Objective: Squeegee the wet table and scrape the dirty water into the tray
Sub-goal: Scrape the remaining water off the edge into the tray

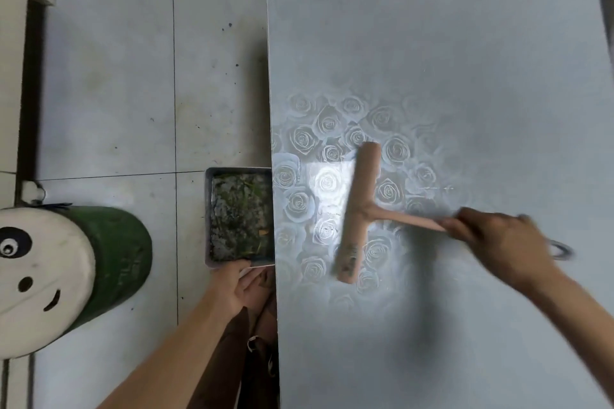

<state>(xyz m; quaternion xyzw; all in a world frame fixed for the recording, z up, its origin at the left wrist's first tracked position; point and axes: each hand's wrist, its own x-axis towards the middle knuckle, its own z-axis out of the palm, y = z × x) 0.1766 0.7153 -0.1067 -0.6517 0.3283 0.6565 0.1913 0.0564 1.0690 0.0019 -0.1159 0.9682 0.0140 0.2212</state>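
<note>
Squeegee point(360, 209) on the desk point(432, 43), tray point(208, 216) at its edge.
My right hand point(498, 239) grips the squeegee handle, blade lying on the rose-patterned desk near its left edge; my left hand point(237, 285) holds the debris-filled tray by its near rim against that edge.

Left arm: bare forearm enters from lower left, runs up and right. Left hand point(241, 282) grips near rim of tray point(208, 209), thumb lying on top of rim, fingers curled underneath and partly hidden. Right arm: bare forearm enters from right edge, angles up and left. Right hand point(498, 236) back upward, fingers wrapped round handle end of squeegee point(360, 209). Right hand motion-blurred, single fingers hard to tell. Hands well apart.
</note>
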